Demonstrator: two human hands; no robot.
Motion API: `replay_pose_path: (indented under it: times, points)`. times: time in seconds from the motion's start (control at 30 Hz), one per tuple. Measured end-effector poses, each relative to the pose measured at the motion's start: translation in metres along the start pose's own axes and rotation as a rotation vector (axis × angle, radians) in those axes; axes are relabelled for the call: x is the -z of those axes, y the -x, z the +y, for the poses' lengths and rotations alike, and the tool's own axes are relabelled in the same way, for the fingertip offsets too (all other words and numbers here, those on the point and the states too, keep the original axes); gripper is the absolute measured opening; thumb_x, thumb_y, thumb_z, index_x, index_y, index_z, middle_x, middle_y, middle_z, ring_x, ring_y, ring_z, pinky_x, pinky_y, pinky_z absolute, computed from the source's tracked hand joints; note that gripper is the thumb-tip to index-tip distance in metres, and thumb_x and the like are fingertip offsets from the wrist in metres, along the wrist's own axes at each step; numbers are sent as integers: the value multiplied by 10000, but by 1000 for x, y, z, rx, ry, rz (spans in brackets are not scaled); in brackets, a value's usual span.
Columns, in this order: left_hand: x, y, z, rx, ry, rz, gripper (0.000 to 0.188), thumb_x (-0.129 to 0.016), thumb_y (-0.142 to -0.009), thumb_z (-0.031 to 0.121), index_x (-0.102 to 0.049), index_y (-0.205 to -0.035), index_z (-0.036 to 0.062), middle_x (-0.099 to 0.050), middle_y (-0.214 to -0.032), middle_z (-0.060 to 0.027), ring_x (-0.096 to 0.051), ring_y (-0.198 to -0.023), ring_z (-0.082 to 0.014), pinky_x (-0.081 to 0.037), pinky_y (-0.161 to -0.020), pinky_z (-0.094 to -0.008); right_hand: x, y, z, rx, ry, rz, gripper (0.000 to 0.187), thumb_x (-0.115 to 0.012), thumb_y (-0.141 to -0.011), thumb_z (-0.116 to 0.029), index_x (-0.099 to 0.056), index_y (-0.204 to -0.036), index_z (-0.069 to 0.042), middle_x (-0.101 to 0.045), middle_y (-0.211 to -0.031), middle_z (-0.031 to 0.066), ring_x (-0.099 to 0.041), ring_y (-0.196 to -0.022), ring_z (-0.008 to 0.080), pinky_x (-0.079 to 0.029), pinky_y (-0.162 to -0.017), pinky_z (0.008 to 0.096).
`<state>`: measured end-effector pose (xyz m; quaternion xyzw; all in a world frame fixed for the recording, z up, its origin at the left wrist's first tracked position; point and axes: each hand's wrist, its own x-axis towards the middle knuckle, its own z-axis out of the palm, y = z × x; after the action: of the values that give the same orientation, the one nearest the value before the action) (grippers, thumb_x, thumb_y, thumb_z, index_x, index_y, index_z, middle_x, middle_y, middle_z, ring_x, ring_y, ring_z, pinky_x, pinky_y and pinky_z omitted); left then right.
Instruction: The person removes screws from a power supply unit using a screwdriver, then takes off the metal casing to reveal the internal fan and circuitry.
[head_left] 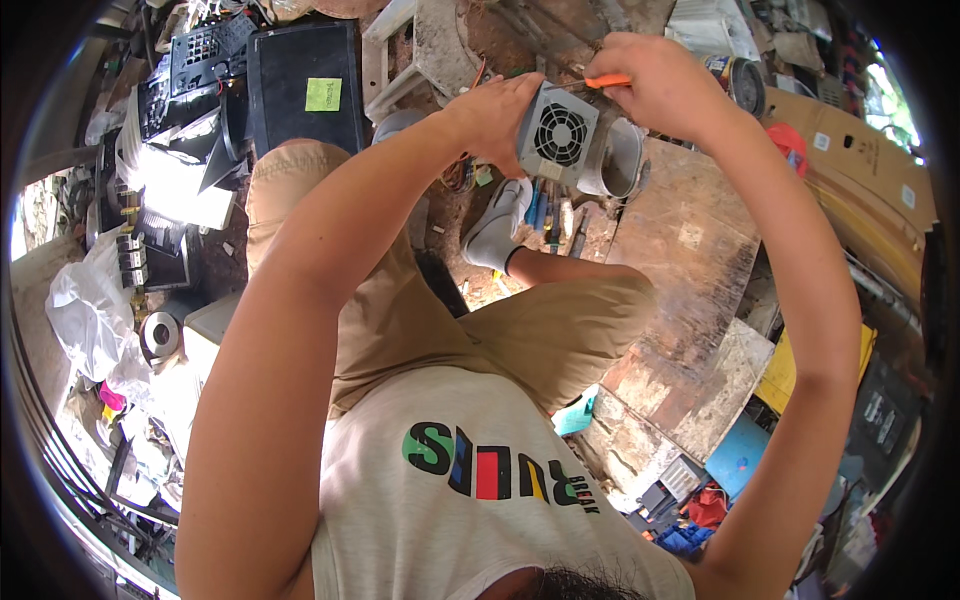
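Note:
My left hand (498, 115) grips a grey metal computer power supply (588, 112) by its left side. The round black fan grille of the box faces up toward me. In my right hand (645, 78) is an orange-handled screwdriver (608, 81), held in closed fingers just beyond the box's upper right corner. Its thin shaft points left toward the far edge of the power supply; whether the tip touches it I cannot tell. A whitish round container (622, 160) stands right beside the box. Below lie several hand tools (548, 215) on the ground near my foot.
A worn wooden board (690, 235) lies to the right. At the far left are a black panel with a yellow note (285, 100) and a dirty white stool (430, 55). Cardboard (850, 160) leans at the right, a tin can (745, 85) near it. Clear plastic bags (90, 310) lie left.

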<state>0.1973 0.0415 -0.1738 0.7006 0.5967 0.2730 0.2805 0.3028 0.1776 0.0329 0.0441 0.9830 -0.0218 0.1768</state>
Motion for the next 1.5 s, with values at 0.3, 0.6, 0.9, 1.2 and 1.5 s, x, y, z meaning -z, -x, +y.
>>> replay_pose_path:
  times: [0.3,0.6,0.9,1.2,1.5]
  points:
    - [-9,1,-7,-43,-8,84,1271,-898,-480,415,-215,-1448,-46,-519,-1299,-274,-534,-1209,-410,-421,-1073,-415,24,-19,-24,-558,-135,-448,298,-682,-872,-235,-677,-1124,-75,-709,-918,194,-681,-833,367,-547,-784,457]
    - [-2,2,-2,-21,6,41,1315,-912,-476,431,-193,-1473,-36,-494,-1347,-257,-513,-1240,-392,-387,-1098,-438,6,-5,-26,-374,124,-191,200,-633,-885,-129,-610,-1062,-41,-682,-990,153,-668,-960,352,-547,-803,467]
    - [-7,1,-5,-41,30,68,1298,-918,-477,423,-208,-1470,-17,-531,-1301,-250,-541,-1183,-412,-446,-1043,-426,-11,10,-9,-151,118,-45,234,-631,-912,-194,-606,-1111,-74,-644,-1007,121,-652,-964,360,-534,-833,450]
    - [-4,1,0,-47,33,50,1305,-924,-482,420,-199,-1476,-16,-529,-1303,-256,-538,-1190,-417,-444,-1048,-432,-28,25,-13,-281,-278,293,305,-649,-943,-296,-646,-1077,-21,-690,-928,181,-665,-906,374,-514,-776,417]
    - [3,3,2,-26,5,-20,1387,-924,-474,501,-170,-1489,-68,-415,-1458,-282,-477,-1331,-364,-307,-1165,-410,-9,26,0,-67,-102,89,258,-617,-931,-281,-669,-1076,-73,-687,-984,200,-660,-917,385,-518,-786,497]
